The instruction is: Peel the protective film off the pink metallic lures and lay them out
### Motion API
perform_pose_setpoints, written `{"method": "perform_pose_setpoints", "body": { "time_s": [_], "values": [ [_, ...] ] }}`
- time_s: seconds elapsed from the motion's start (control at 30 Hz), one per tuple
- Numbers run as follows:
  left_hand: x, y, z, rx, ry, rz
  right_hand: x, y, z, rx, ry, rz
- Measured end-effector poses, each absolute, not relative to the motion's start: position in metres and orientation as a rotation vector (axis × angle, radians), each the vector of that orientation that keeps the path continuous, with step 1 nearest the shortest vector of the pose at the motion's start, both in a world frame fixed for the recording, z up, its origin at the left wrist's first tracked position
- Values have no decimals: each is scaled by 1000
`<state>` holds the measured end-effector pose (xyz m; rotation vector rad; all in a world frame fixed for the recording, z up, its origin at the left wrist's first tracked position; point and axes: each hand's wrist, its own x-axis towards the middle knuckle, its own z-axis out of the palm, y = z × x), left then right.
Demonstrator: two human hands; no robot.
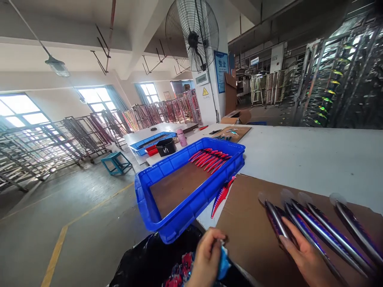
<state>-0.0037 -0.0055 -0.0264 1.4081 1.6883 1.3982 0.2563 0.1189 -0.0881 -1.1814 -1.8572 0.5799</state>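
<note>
My left hand (208, 255) is closed on a crumpled blue piece (224, 264), film or cloth, above a black bag-lined bin. On the right, my right hand (306, 253) has its thumb and fingers around the body of a silver-purple fishing lure (274, 217) lying on brown cardboard (245, 215). Several similar lures (323, 223) with clear round lips lie side by side there. A red-and-purple lure (222, 197) leans at the cardboard's edge, against the blue tray (191, 203). Inside that tray, more red lures (211, 158) are lined up at the far end.
The black bin bag (140, 259) below the tray holds crumpled red and blue scraps (181, 271). Farther back stand a black container (166, 147), a pink bottle (181, 137) and another blue tray (152, 141). A teal stool (116, 163) is on the floor at left.
</note>
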Motion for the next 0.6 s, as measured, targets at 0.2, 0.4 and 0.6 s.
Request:
{"method": "perform_pose_setpoints", "body": {
  "time_s": [0.2, 0.4, 0.6],
  "values": [
    [-98, -52, -69, 1720, 2286, 765, 241, 118, -104, -1055, -2127, -82],
    [-120, -72, -101, 1454, 2600, 101, 238, 118, -100, -954, -2167, -431],
    [-66, -6, -39, 1674, 2250, 798, 236, 115, -94, -848, -2172, -394]
  ]
}}
